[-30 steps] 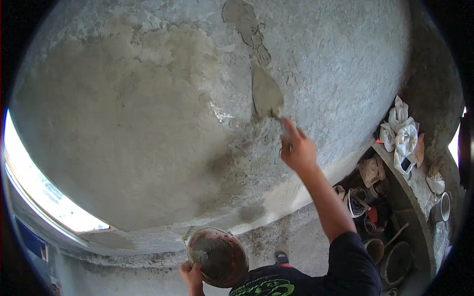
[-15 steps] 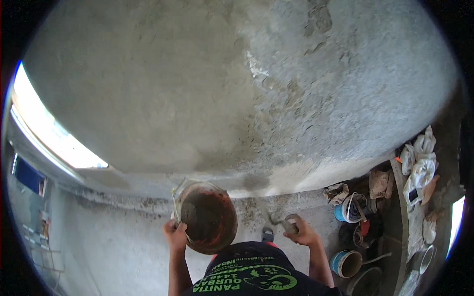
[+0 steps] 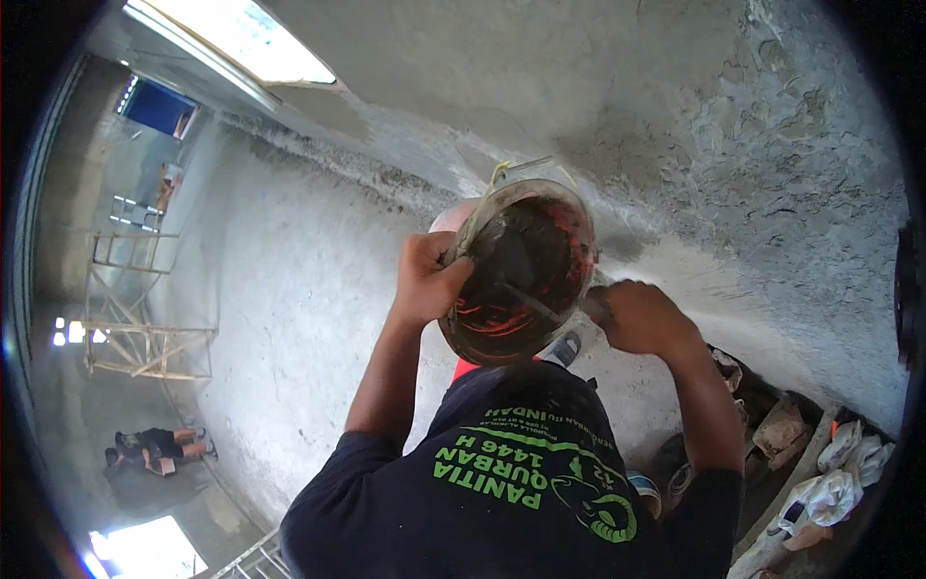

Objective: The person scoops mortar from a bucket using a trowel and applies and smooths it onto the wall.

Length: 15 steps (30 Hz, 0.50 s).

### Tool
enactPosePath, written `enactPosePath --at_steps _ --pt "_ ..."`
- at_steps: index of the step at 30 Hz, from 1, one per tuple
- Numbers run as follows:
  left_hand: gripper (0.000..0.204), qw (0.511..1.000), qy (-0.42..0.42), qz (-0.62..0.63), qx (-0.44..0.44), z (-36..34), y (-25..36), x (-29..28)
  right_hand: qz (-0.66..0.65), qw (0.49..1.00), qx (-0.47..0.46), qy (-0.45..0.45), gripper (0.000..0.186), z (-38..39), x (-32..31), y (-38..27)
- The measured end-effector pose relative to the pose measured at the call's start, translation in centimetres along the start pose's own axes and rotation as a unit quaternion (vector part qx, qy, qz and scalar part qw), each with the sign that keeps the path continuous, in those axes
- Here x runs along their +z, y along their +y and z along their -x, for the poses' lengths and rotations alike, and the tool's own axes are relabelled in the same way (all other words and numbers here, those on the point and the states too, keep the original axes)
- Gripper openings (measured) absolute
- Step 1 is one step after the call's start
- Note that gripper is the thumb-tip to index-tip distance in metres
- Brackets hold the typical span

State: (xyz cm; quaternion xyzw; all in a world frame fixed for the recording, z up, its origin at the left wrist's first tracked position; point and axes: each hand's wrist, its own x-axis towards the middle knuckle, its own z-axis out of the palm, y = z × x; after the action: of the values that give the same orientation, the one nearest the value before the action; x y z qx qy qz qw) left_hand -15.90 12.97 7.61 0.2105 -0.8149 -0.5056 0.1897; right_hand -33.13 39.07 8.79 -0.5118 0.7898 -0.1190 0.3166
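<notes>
My left hand (image 3: 431, 280) grips the near left rim of a bucket (image 3: 453, 214), thumb over the edge. The bucket is tilted toward me, and grey wet mortar (image 3: 526, 241) lies inside against its smeared reddish wall. My right hand (image 3: 641, 318) is closed round the handle of a trowel (image 3: 535, 304) at the bucket's right side. Its thin blade reaches over the rim into the bucket; mortar and shadow partly hide it. A wire bail (image 3: 500, 172) with a yellow part stands up at the far rim.
A rough plastered wall (image 3: 791, 212) rises ahead and to the right. White plastic bags (image 3: 834, 497) and a bucket (image 3: 644, 487) sit at lower right. Scaffolding (image 3: 149, 338) stands at far left, with another person (image 3: 159, 449) below it in the view.
My view has swung left. The bucket is now closer in front of me, and my right hand has brought the trowel from beside it into it.
</notes>
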Motion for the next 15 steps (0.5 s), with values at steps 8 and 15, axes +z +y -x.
enactPosePath --at_steps 8,15 --pt "0.020 0.996 -0.040 -0.031 0.071 2.3 1.8 2.1 0.097 0.993 -0.018 -0.064 0.024 -0.9 1.2 -0.7" --pt "0.019 0.994 -0.096 -0.027 0.046 1.9 3.1 3.8 -0.097 0.971 -0.212 0.055 0.029 -1.2 7.5 4.4"
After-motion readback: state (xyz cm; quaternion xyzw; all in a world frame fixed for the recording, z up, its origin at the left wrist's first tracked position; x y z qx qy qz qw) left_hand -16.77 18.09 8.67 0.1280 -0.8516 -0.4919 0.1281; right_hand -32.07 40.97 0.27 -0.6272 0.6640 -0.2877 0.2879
